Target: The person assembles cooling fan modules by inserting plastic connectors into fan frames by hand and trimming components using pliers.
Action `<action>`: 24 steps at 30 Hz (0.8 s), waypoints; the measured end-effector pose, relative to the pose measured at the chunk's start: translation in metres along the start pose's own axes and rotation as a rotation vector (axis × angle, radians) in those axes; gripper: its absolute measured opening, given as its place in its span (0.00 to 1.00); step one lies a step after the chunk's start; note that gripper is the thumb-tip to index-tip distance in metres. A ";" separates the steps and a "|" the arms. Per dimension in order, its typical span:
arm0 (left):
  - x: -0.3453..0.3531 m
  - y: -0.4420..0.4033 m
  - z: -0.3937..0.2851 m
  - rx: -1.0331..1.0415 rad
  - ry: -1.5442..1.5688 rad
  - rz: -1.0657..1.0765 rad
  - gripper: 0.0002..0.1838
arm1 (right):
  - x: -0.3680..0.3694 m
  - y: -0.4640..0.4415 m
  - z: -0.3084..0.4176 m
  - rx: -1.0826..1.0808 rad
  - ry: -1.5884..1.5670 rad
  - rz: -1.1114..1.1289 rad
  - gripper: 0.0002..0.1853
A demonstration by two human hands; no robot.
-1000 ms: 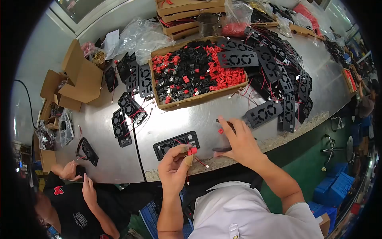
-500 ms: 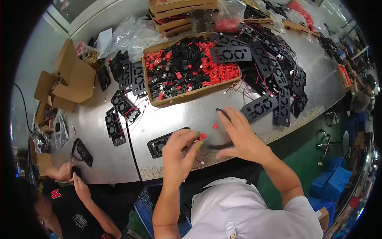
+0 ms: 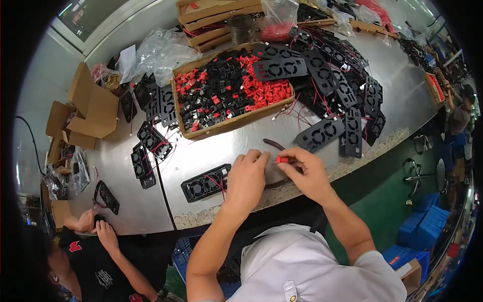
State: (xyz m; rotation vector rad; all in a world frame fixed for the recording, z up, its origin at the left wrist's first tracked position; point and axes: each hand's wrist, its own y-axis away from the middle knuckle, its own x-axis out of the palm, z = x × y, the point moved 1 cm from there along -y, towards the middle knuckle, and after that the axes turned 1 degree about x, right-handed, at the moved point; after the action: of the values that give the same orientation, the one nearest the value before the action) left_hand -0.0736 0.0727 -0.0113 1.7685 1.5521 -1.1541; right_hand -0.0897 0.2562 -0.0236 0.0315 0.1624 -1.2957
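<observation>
Between the thumb and index finger of my right hand (image 3: 307, 173) is a small red connector piece (image 3: 282, 160). My left hand (image 3: 246, 178) is closed just left of it, its fingertips turned away, so what it holds cannot be made out. A black dual-fan plate (image 3: 206, 182) with red and black wires lies flat on the metal table, left of my left hand. A dark curved tool handle (image 3: 273, 144) shows beyond my right hand; the rest of the tool is hidden.
A shallow cardboard box (image 3: 236, 121) of red and black parts lies ahead. Fan plates (image 3: 322, 133) pile up to the right. Open cartons (image 3: 90, 110) stand left. At the lower left, a co-worker's hands (image 3: 95, 224) are at the table edge.
My left hand has moved right and turned over. My right hand has closed from an open pose onto the red piece. The loose red piece on the table is no longer visible.
</observation>
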 end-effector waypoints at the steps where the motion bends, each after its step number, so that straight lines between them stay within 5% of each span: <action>1: 0.005 -0.003 0.000 0.017 -0.064 0.055 0.20 | -0.001 0.000 0.001 0.003 0.006 0.005 0.12; 4: 0.002 -0.007 -0.008 -0.034 -0.156 0.102 0.20 | -0.005 0.002 0.004 0.004 0.019 0.006 0.11; 12: -0.037 0.028 0.018 -0.026 0.601 -0.214 0.11 | 0.003 -0.004 0.037 0.015 0.067 0.073 0.10; 16: -0.038 0.055 0.040 -0.092 1.235 -0.351 0.09 | 0.037 -0.018 0.034 0.034 -0.022 0.201 0.13; 24: -0.074 0.091 0.086 -0.119 1.345 -0.456 0.09 | 0.115 -0.040 0.048 -0.029 0.071 0.380 0.13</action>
State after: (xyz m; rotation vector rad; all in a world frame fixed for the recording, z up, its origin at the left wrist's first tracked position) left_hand -0.0071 -0.0561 -0.0050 2.2714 2.7441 0.2111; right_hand -0.0929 0.1305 0.0106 0.0794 0.2243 -0.9134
